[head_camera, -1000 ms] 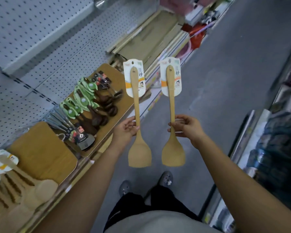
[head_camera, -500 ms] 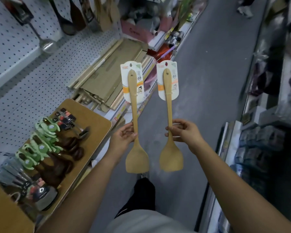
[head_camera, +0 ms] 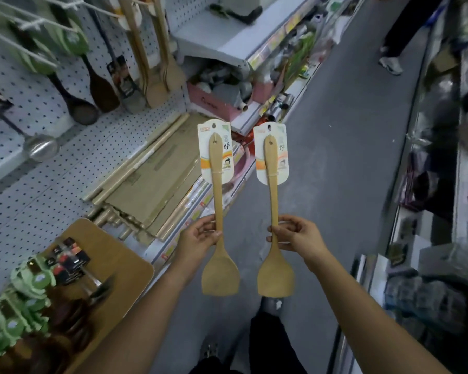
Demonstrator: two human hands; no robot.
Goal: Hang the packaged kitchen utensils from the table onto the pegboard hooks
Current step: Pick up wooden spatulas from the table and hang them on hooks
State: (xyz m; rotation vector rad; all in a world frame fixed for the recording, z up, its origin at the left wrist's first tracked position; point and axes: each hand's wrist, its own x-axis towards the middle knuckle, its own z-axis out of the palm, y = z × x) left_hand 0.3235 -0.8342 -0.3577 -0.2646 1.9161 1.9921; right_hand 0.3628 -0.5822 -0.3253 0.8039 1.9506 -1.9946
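Observation:
I hold two wooden spatulas upright over the aisle, blades down, each with a white card tied to its handle top. My left hand [head_camera: 197,238] grips the handle of the left spatula [head_camera: 218,211]. My right hand [head_camera: 297,237] grips the handle of the right spatula [head_camera: 274,211]. The pegboard [head_camera: 38,98] rises at upper left with hooks [head_camera: 25,22] bearing ladles, dark spoons and wooden spatulas [head_camera: 157,76]. The wooden table [head_camera: 125,265] at lower left carries several packaged utensils with green cards [head_camera: 27,292] and black cards [head_camera: 70,257].
Flattened cardboard [head_camera: 152,179] lies on the low shelf below the pegboard. A pink box [head_camera: 214,103] of goods sits further along. Another person's legs [head_camera: 400,36] stand up the aisle. Blurred shelves [head_camera: 443,238] line the right side. Grey floor runs between.
My view has tilted up and swung left, bringing the pegboard's hanging utensils into sight and pushing the table toward the lower left. Both hands keep the spatulas upright, side by side.

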